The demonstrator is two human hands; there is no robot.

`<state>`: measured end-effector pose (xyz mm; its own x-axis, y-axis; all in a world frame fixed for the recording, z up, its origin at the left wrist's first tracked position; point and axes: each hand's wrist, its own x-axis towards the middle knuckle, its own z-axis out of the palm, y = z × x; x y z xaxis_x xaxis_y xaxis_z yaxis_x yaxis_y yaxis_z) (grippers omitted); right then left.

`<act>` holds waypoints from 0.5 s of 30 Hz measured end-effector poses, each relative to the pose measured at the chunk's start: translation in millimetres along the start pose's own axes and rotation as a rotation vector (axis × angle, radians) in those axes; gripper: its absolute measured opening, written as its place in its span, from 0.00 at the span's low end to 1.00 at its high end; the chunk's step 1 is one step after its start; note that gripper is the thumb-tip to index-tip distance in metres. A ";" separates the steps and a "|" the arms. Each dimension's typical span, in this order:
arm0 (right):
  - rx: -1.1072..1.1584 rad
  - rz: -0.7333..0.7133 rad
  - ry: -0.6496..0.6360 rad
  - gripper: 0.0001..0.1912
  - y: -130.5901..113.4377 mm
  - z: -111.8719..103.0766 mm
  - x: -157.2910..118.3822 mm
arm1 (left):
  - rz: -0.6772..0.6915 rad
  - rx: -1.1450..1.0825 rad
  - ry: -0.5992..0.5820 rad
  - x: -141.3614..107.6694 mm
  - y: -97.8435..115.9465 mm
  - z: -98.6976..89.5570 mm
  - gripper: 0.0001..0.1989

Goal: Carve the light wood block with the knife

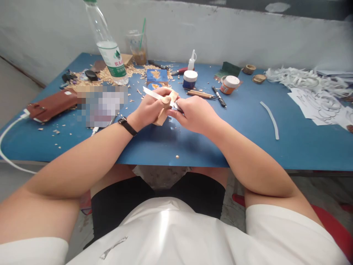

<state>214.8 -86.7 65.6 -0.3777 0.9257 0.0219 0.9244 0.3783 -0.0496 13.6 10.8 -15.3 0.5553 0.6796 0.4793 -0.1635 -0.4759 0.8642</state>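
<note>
My left hand [151, 106], with a black-banded watch at the wrist, is closed around a pale carved wood piece [162, 117] over the middle of the blue table. Between its thumb and fingers a white strip [151, 92] sticks out to the upper left. My right hand [197, 113] is closed, close against the wood from the right. It grips a small bladed tool [177, 106], dark with a light metallic part; its exact kind is mostly hidden by the fingers. The tool's tip is at the wood and the strip.
Wood shavings [132, 71] lie around a water bottle [110, 60] and a drink cup [138, 48]. Behind my hands are a blue jar [190, 79], wooden-handled tools [200, 94] and a pen [219, 97]. At right lie a curved white strip [270, 120] and sketches [317, 106].
</note>
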 end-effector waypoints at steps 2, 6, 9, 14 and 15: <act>0.008 0.012 0.014 0.30 0.6 2.9 0.4 | -0.010 -0.019 -0.011 -1.8 1.4 -1.1 0.33; 0.022 0.061 0.060 0.28 1.8 10.2 3.5 | -0.018 -0.030 0.001 -3.8 -2.5 -0.9 0.33; 0.021 0.094 0.093 0.27 1.5 14.0 5.3 | -0.035 -0.056 0.019 -2.9 -6.3 0.4 0.33; 0.006 0.164 0.114 0.31 -0.7 16.3 5.9 | -0.013 -0.062 0.093 1.3 -11.8 3.3 0.30; 0.004 0.170 0.125 0.32 -0.9 17.0 6.1 | -0.007 -0.065 0.109 2.0 -13.2 3.6 0.30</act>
<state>210.8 -81.4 48.8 -0.2065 0.9689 0.1362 0.9738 0.2170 -0.0676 19.8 16.4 -26.3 0.4655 0.7408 0.4843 -0.2143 -0.4366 0.8738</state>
